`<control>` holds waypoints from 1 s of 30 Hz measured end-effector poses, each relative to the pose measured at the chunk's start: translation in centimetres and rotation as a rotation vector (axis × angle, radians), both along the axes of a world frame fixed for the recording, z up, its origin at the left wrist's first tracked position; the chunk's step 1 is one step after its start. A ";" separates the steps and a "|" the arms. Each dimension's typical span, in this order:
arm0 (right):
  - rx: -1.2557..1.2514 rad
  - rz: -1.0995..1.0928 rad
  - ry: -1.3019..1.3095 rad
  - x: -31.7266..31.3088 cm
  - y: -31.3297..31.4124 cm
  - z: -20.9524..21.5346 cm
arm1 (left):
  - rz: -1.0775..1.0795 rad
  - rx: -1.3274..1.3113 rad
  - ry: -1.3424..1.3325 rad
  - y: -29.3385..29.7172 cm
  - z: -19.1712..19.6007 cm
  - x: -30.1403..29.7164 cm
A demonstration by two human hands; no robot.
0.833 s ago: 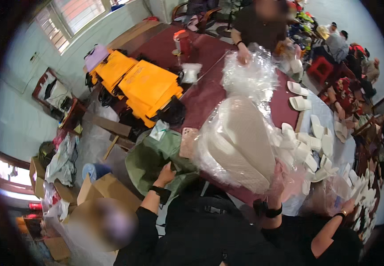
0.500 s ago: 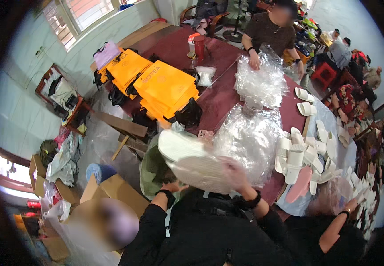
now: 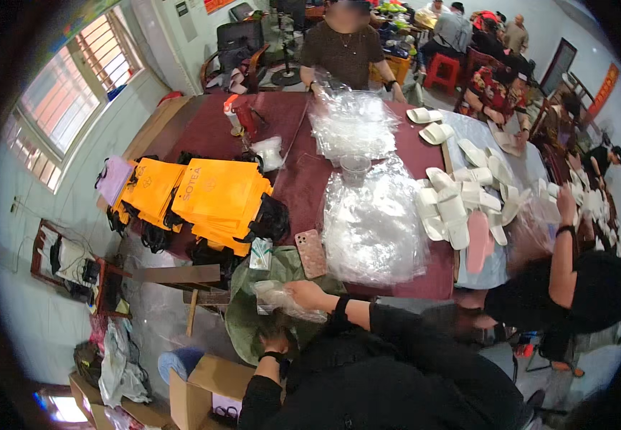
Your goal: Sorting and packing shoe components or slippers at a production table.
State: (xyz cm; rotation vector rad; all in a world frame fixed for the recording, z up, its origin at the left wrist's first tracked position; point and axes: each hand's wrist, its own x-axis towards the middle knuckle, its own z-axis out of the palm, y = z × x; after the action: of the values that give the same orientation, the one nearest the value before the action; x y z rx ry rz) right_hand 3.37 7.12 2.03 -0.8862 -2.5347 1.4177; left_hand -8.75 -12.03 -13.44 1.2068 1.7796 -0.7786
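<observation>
Below the maroon table [image 3: 303, 179], right hand [image 3: 303, 292] holds clear bag [image 3: 278, 297].

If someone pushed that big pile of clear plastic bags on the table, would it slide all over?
Probably, yes. The pile of clear plastic bags looks thin, glossy and crinkled, so the top sheets would likely slip off one another. It sags at its edges, so it is probably floppy and light. Lying flat on the dark red table, it should not roll or tip.

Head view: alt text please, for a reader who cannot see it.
The person's right hand grips a clear plastic bag over a green sack; the left hand is lower beside it. Ahead, a maroon table holds plastic bags, white slippers and yellow bags.
</observation>
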 end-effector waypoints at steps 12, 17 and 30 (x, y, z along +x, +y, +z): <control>0.078 0.022 -0.057 -0.6 -2.8 -0.6 | -0.024 -0.136 0.210 -11.9 -1.9 -3.9; 0.021 0.041 0.013 -1.7 -2.2 -3.4 | -0.075 -0.265 -0.068 -7.9 1.5 -3.3; 0.179 0.172 0.041 -0.6 -4.7 0.0 | 0.098 0.197 -0.248 -11.0 -0.7 -3.9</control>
State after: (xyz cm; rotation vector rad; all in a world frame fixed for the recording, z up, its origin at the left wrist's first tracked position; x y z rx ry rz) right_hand 2.73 2.39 2.01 -0.6178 -2.7093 1.2098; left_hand -12.61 -23.08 -14.15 1.2725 1.7230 -0.3849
